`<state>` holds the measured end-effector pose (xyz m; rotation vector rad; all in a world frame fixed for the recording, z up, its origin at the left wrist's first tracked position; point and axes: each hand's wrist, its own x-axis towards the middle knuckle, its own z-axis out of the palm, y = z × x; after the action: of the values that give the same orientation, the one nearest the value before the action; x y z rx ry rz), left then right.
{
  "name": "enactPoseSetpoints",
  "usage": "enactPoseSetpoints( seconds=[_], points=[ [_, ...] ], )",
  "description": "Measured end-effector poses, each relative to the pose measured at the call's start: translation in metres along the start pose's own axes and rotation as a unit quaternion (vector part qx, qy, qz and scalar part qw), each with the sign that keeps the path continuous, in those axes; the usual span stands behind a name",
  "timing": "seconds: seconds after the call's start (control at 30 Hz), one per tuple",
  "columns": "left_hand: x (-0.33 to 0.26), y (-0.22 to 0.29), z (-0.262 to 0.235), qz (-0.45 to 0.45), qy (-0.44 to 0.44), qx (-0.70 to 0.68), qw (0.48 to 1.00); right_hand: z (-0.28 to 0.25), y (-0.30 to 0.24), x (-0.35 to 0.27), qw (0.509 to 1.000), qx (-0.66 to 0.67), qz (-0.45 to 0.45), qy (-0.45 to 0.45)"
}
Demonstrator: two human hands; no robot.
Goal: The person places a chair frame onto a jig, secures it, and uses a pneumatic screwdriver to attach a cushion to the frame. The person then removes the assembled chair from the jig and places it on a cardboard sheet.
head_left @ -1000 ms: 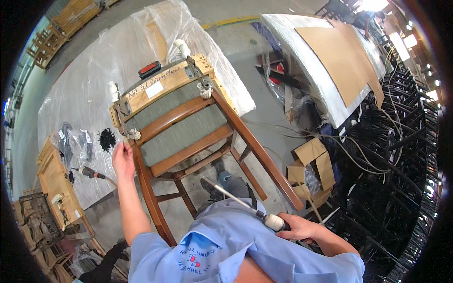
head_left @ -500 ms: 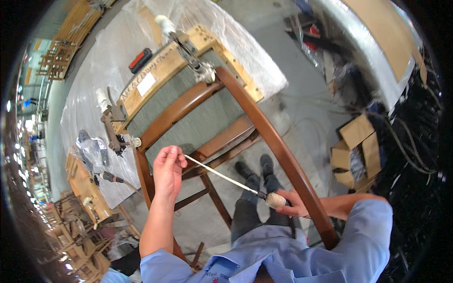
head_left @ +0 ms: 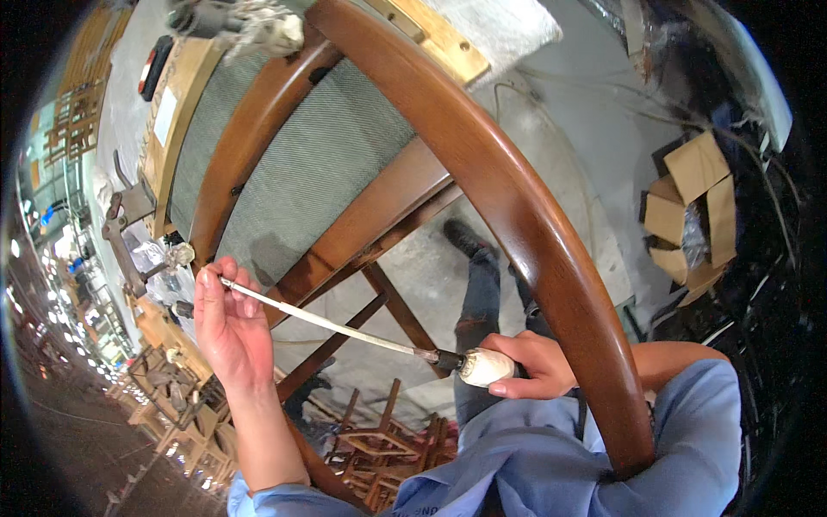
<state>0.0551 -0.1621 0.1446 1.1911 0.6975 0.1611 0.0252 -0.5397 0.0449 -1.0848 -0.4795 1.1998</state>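
Note:
My right hand (head_left: 538, 366) grips a long-shafted screwdriver (head_left: 345, 329) by its white-wrapped grip, beside the chair's near curved rail. Its thin white shaft runs left from a black collar. At the shaft's far tip, the fingers of my left hand (head_left: 233, 336) pinch the end; whether a small screw is there I cannot make out. Both hands sit close to a brown wooden chair frame (head_left: 517, 215) that lies tilted across the view. Grey-green ribbed fabric (head_left: 319, 164) shows between its rails. My left fingertips are near the frame's left corner, contact unclear.
Metal clamps with wrapped ends (head_left: 241, 26) stand at the chair's upper corner, next to a light wooden jig (head_left: 439, 43). An open cardboard box (head_left: 698, 202) and loose cables lie on the floor at right. Wooden chair frames (head_left: 396, 439) are stacked below.
The view has come closer to the chair, which now looks larger. My left hand, at the shaft's tip, appears farther left and nearer the frame's left corner. Both holds are kept.

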Motion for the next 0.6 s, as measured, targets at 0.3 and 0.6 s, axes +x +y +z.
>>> enactPoseSetpoints(
  seconds=[0.3, 0.6],
  points=[
    [-0.001, -0.004, 0.007, -0.011, -0.041, -0.051, 0.998, 0.007, 0.004, -0.002, 0.998, 0.040, 0.035, -0.016],
    [-0.001, -0.007, 0.003, -0.025, -0.061, -0.044, 0.997, 0.002, -0.019, -0.011, 0.988, 0.094, 0.124, -0.016]
  ],
)
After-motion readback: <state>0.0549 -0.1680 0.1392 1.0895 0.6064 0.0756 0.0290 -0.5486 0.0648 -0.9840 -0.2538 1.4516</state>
